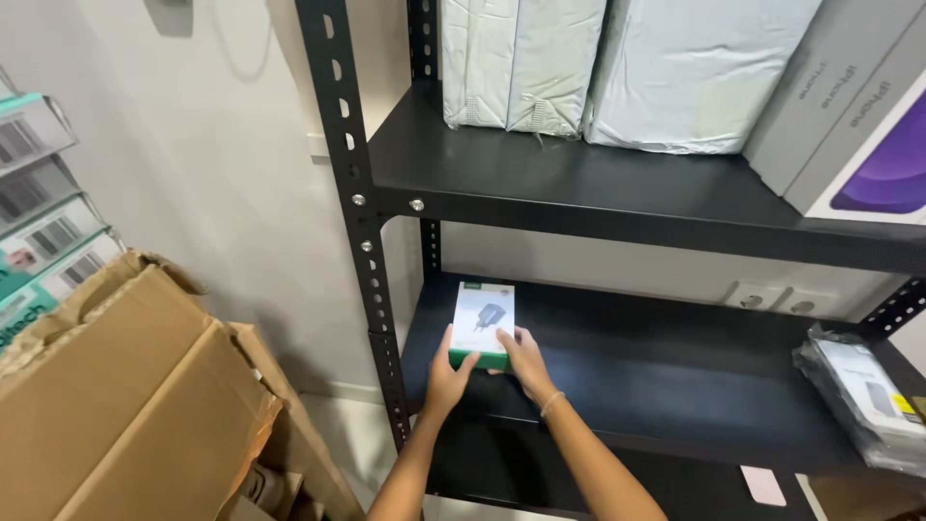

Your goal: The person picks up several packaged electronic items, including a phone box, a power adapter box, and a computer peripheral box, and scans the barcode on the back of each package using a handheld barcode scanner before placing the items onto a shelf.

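Both hands were on it: the left hand point(446, 374) and the right hand point(526, 359) were clamped together around the near end of a small white box with a green edge point(484, 323), fingers wrapped over its lower corners. The box sat on the middle shelf point(675, 386) of a black metal rack, close to the front lip and just beside the perforated upright post point(371, 280) on the left. There lay the first hazard, as I judged it: that post stood so near the left wrist that a sideways nudge could have knocked the box or scraped the knuckles. The grip held only the near end, so the far end could have tipped or skidded on the smooth dark surface if the hands had pressed unevenly. The front edge was near too; a pull without lift might have dragged the box off the lip, down toward the crumpled cardboard carton point(135, 386) on the left. Well apart to the right, a plastic-wrapped bundle point(863, 396) hung out over the shelf's front corner, and a jolt to the rack could have shifted it. Above, grey padded parcels point(617, 68) and flat grey boxes point(849, 116) filled the upper shelf point(579, 188), its edge low enough to catch a rising hand.
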